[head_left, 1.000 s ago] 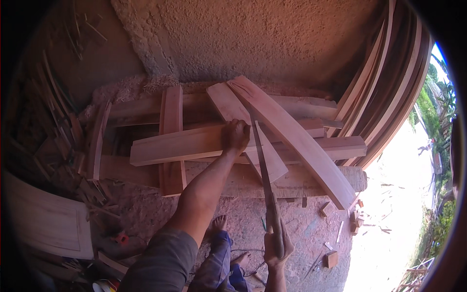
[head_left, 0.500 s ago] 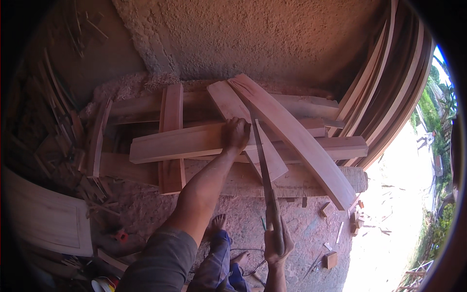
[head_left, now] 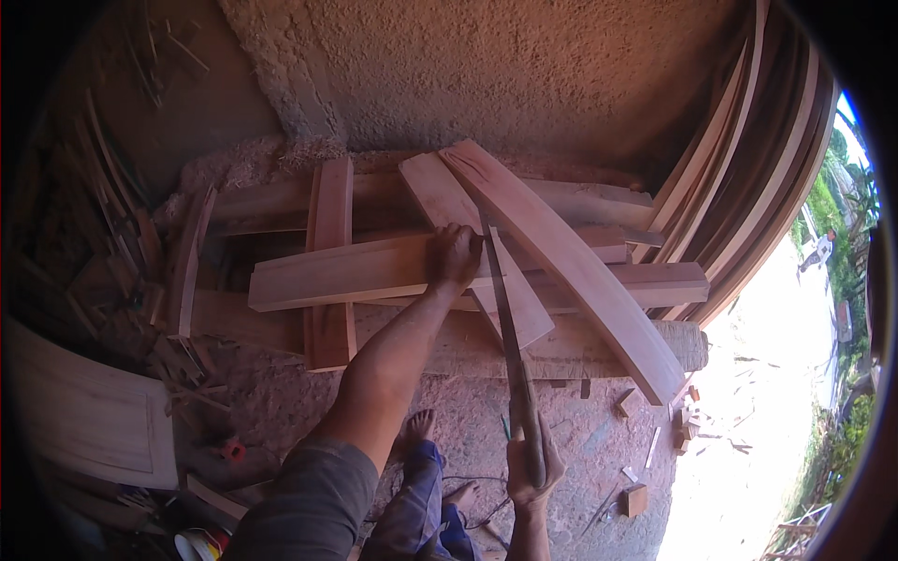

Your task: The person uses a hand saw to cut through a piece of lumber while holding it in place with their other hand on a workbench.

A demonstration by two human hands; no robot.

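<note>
My left hand (head_left: 456,254) is closed over a thick reddish wooden board (head_left: 346,271), which lies crosswise over other timber. In my right hand (head_left: 535,470) is the handle of a handsaw (head_left: 508,323). Its long narrow blade points away from me and crosses the board just right of my left knuckles. A slanting plank (head_left: 524,304) runs beneath, partly hidden by the board and the saw. Just right of the blade, a longer plank (head_left: 571,262) lies diagonally on the pile.
Heavy beams (head_left: 449,346) support the pile. An upright-lying plank (head_left: 329,206) crosses them at left. Long curved boards (head_left: 748,178) lean at right, scrap wood (head_left: 112,243) at left. A pale panel (head_left: 94,411) stands lower left. Offcuts (head_left: 635,500) dot the floor. A distant person (head_left: 820,251) is outside.
The saw blade has shifted slightly forward, away from me. My left hand and the board keep their place. The distant person outside has moved a little.
</note>
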